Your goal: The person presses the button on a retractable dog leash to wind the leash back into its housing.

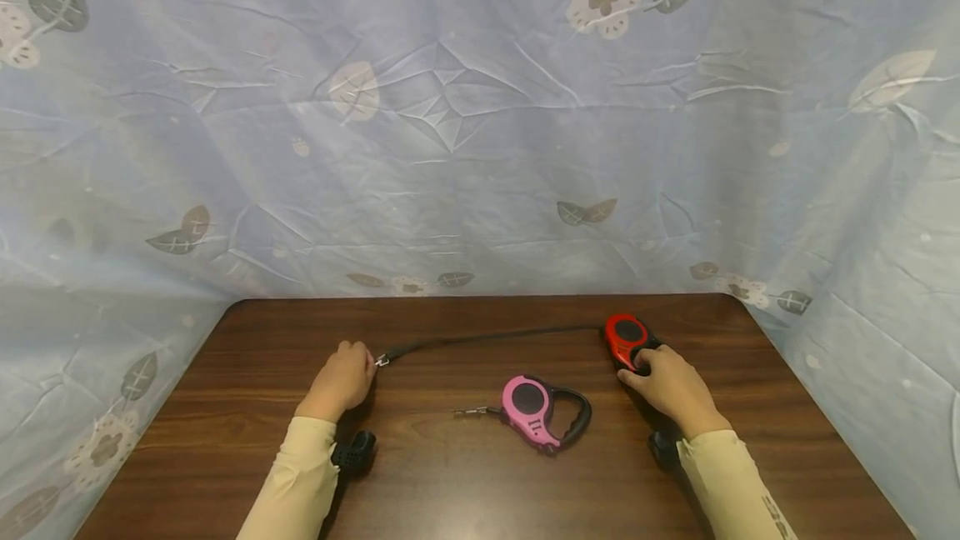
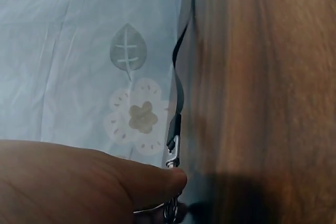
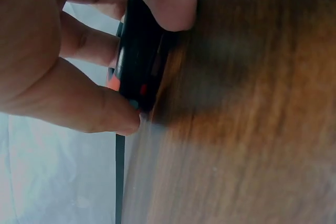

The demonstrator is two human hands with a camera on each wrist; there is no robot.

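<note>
A red retractable dog leash (image 1: pixel 625 335) lies near the back right of the table, its black strap (image 1: pixel 480 337) drawn out leftward across the wood. My right hand (image 1: pixel 669 386) grips its black handle (image 3: pixel 139 51), with the thumb close to a small button in the right wrist view. At the strap's other end, my left hand (image 1: pixel 339 380) pinches the silver metal clip (image 2: pixel 172 158) between thumb and fingers. Between the hands and nearer the front sits a pink retractable dog leash (image 1: pixel 527 407), its own clip (image 1: pixel 471 412) pointing left; neither hand touches it.
The brown wooden table (image 1: pixel 420 482) has rounded back corners. A pale blue floral cloth (image 1: pixel 450 148) hangs behind it and on both sides. Black wrist devices (image 1: pixel 354 450) are worn under both forearms.
</note>
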